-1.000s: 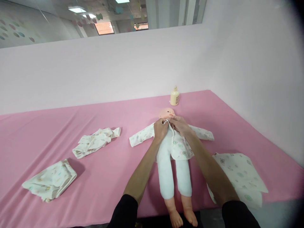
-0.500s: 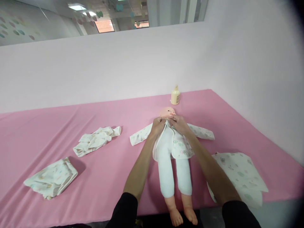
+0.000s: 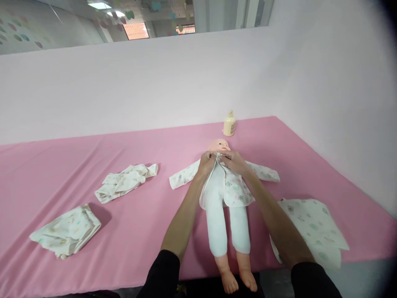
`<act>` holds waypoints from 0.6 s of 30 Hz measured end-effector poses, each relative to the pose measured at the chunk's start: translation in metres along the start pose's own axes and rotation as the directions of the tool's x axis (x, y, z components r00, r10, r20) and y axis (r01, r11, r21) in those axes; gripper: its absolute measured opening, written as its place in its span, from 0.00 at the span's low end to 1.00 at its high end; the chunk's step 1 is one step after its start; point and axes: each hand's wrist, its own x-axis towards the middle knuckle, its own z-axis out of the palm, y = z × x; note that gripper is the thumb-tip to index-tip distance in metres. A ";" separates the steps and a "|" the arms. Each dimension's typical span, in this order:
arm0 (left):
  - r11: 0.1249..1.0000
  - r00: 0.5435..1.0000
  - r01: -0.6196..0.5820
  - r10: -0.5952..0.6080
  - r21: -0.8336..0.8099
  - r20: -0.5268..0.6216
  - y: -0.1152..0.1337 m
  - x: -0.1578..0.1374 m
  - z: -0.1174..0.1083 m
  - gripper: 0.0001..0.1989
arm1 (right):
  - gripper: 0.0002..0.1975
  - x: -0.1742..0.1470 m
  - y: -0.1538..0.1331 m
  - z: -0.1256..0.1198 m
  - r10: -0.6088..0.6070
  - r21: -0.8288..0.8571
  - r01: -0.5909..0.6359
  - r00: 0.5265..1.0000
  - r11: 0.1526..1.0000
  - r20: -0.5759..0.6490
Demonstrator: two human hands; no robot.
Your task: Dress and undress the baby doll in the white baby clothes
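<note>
On its back lies a baby doll (image 3: 228, 231) with a white cloth body, its feet at the table's front edge. It wears a white printed baby jacket (image 3: 237, 191), sleeves spread to both sides and the front parted below the neck. My left hand (image 3: 207, 162) pinches the jacket's edge at the collar. Opposite it, my right hand (image 3: 232, 161) grips the other front edge, fingers closed. Both hands nearly meet under the doll's chin and partly hide the collar; any fastener there is too small to make out.
A pink-covered table (image 3: 133, 231) runs along a white wall. Behind the doll's head stands a pale yellow pump bottle (image 3: 229, 125). Crumpled printed clothing (image 3: 125, 182) and a folded printed cloth (image 3: 68, 231) lie left. Printed white fabric (image 3: 313, 225) lies right, partly under my right forearm.
My fingers have shifted slightly at the collar, and the two jacket edges there look a little closer together. The view has tilted very slightly; everything else stays put.
</note>
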 end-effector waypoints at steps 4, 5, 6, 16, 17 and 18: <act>1.000 1.000 -0.009 0.009 0.013 -0.015 0.000 0.000 0.001 0.07 | 0.10 -0.002 -0.007 0.002 0.020 0.086 -0.023 0.999 0.996 0.041; 1.000 1.000 -0.012 0.013 0.025 -0.016 0.001 0.000 0.000 0.08 | 0.10 -0.002 -0.008 0.002 0.044 0.108 -0.048 0.998 0.993 0.039; 0.999 1.000 -0.013 0.014 0.043 -0.012 0.003 -0.001 -0.001 0.08 | 0.10 -0.003 -0.009 0.001 0.083 0.128 -0.085 0.996 0.988 0.027; 0.759 0.975 -0.128 -0.020 0.639 0.220 0.057 -0.032 -0.046 0.08 | 0.19 -0.013 -0.024 -0.002 0.263 -0.194 -0.260 0.965 0.946 -0.015; 0.724 0.974 -0.151 -0.008 0.673 0.228 0.061 -0.035 -0.047 0.10 | 0.18 -0.014 -0.027 0.001 0.252 -0.268 -0.245 0.968 0.932 -0.010; 0.690 0.973 -0.170 0.006 0.703 0.230 0.065 -0.038 -0.046 0.11 | 0.17 -0.015 -0.029 0.005 0.238 -0.342 -0.229 0.971 0.911 -0.014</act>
